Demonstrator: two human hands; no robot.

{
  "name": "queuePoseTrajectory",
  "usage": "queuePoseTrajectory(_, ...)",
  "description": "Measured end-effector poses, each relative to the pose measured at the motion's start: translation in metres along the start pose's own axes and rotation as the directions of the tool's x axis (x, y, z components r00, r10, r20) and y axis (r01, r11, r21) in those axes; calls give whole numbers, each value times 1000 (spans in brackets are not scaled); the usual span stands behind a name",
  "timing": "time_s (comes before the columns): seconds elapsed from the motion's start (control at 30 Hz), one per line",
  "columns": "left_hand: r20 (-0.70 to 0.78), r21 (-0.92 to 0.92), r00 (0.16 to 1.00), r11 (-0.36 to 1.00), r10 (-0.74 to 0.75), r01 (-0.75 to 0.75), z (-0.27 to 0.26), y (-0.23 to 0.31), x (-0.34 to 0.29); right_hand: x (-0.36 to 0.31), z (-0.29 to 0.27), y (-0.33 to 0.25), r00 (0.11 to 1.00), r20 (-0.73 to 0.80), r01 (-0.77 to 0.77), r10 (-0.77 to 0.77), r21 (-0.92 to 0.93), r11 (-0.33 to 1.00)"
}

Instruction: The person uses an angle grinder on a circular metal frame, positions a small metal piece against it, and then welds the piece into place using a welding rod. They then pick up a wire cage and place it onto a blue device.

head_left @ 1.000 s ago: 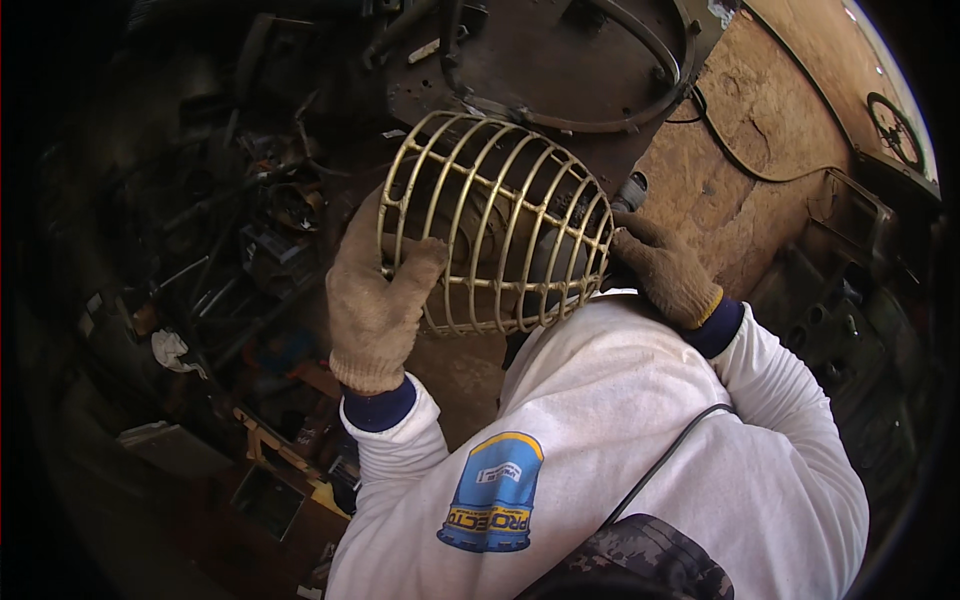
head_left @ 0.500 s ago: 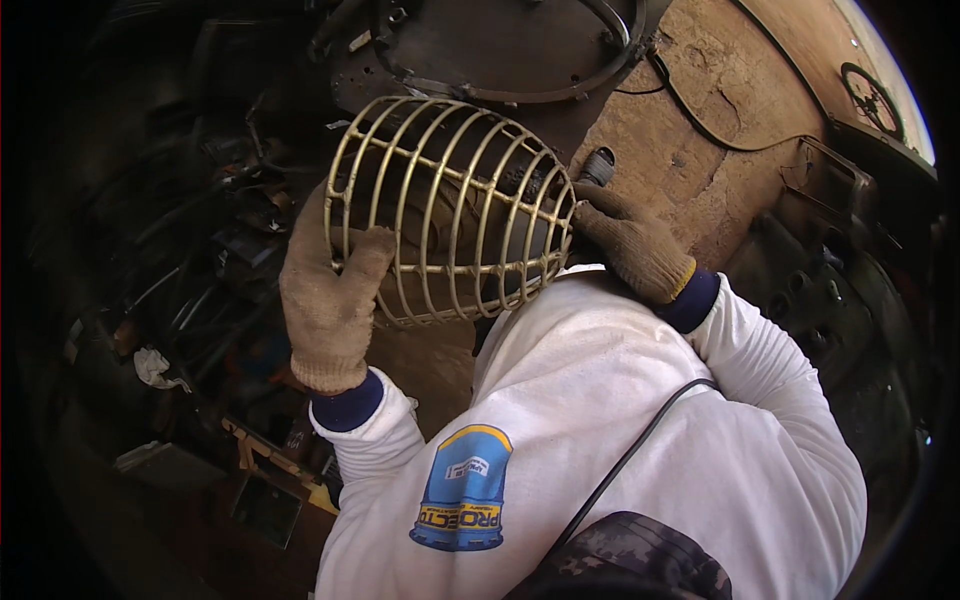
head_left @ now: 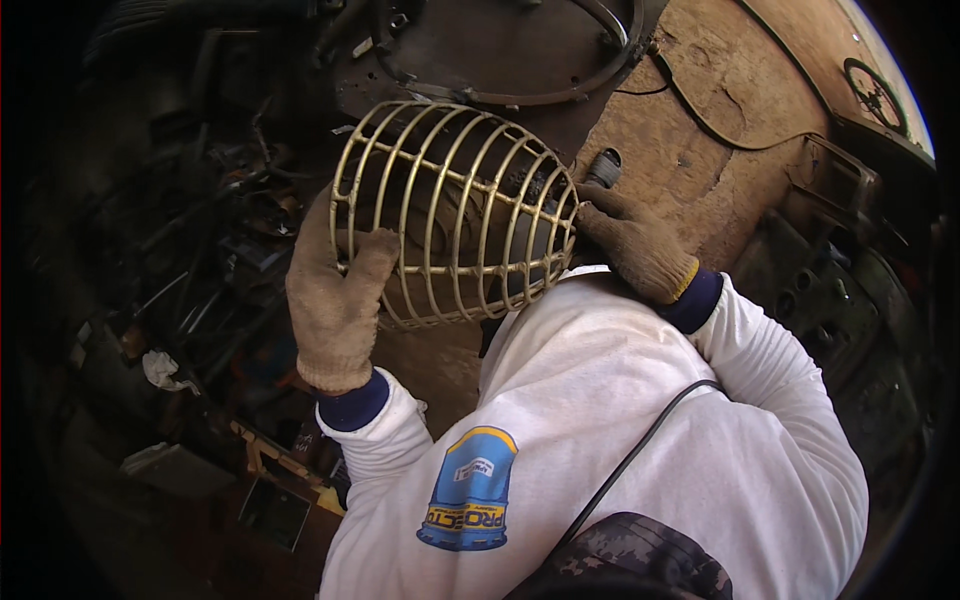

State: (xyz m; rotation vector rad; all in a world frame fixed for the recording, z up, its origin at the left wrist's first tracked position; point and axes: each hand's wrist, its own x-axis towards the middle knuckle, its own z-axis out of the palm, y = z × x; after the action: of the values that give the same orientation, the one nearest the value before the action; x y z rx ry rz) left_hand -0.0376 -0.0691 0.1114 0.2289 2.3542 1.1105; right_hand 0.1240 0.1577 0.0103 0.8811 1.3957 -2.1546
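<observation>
A gold-coloured metal wire cage [head_left: 455,269], made of curved hoops crossed by long bars, lies on its side between my hands. It is wide at the left and narrows to the right. My left hand [head_left: 335,285], in a brown knitted glove, grips the wide rim, with the thumb over the front wires and the fingers partly hidden behind. At the narrow end, my right hand [head_left: 640,240] in a matching glove holds the cage; its fingertips are partly hidden behind the wires. Through the gaps between wires, dark shapes show behind the cage.
A dark metal table [head_left: 480,45] beyond the cage carries a large round metal hoop [head_left: 510,98]. Scrap metal and dark clutter cover the left side. A cable [head_left: 725,140] runs over the brown ground at upper right, near a wheel [head_left: 873,97]. Dark machinery parts [head_left: 820,310] stand at right.
The cage and my left hand have shifted very slightly to the right. Both hands keep their hold on it.
</observation>
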Motion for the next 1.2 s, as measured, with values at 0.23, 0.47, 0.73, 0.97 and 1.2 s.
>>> queuePoseTrajectory(0.23, 2, -13, 1000, 1000, 1, -1, 0, 3, 1, 2, -5, 7, 1000, -15, 10, -11, -73, 997)
queuePoseTrajectory(0.47, -10, -5, 997, 997, 79, -79, -1, -5, 3, 6, -6, 16, 1000, -10, -9, 9, 10, 1000)
queuePoseTrajectory(0.73, -2, -6, 997, 997, 76, -76, -2, -4, 3, 8, -4, 19, 1000, 10, -21, 20, 157, 987)
queuePoseTrajectory(0.97, -8, -12, 998, 998, 69, -69, -1, -6, 3, 9, -4, 19, 999, 33, 28, -34, 166, 986)
queuePoseTrajectory(1.2, -2, 5, 999, 999, 50, -50, -3, -5, 3, 5, -5, 20, 996, 78, -80, 45, 542, 836)
